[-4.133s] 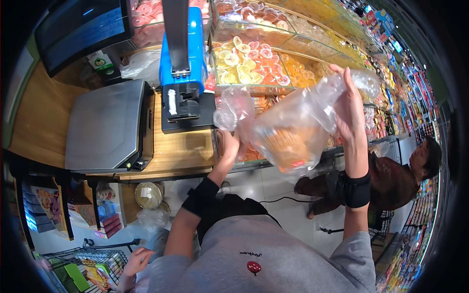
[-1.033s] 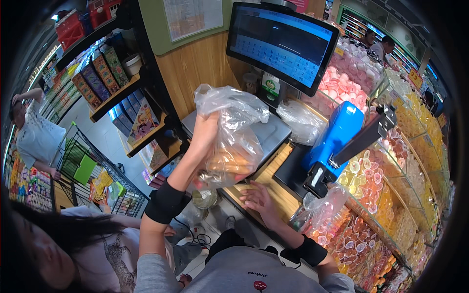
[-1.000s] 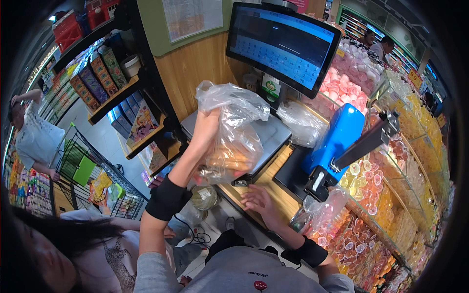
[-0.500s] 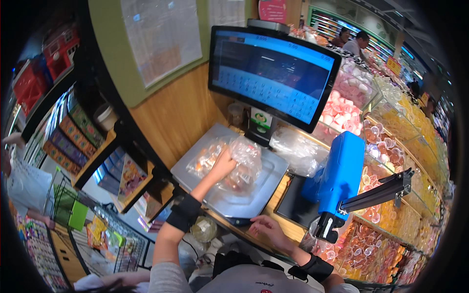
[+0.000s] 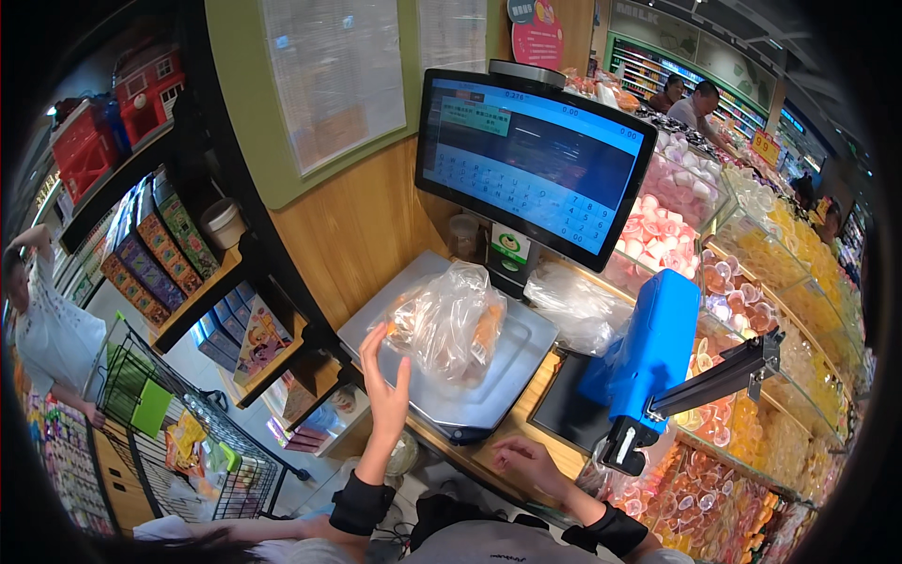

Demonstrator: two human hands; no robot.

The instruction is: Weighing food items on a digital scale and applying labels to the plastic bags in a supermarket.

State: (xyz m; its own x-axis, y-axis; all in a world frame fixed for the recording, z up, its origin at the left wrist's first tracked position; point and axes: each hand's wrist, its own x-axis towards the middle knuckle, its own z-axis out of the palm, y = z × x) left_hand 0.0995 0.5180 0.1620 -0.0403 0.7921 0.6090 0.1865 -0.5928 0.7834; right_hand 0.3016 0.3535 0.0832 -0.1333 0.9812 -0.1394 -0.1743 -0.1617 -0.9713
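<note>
A clear plastic bag [image 5: 451,324] with orange-brown wrapped pieces in it rests on the grey metal pan of a weighing scale [image 5: 470,409]. Just off the bag's left side, my left hand [image 5: 385,390] is open with fingers stretched upward, holding nothing. My right hand [image 5: 531,465] hovers by the wooden counter's front edge, right of the scale; its fingers are loosely bent, with nothing seen in them. Behind the pan stands the scale's lit touchscreen [image 5: 536,164], with a greenish box at its upper left.
Right of the scale are crumpled clear bags [image 5: 578,305] and a blue device [image 5: 658,348] with a black arm [image 5: 719,376]. Beyond are bins of jelly cups [image 5: 733,479]. At left, a shelf holds boxes [image 5: 150,249]; a person stands by a shopping cart [image 5: 235,479].
My left hand has let go of the bag and drawn back toward me, its fingers opening. The bag now stands by itself on the pan. A greenish box has appeared on the screen.
</note>
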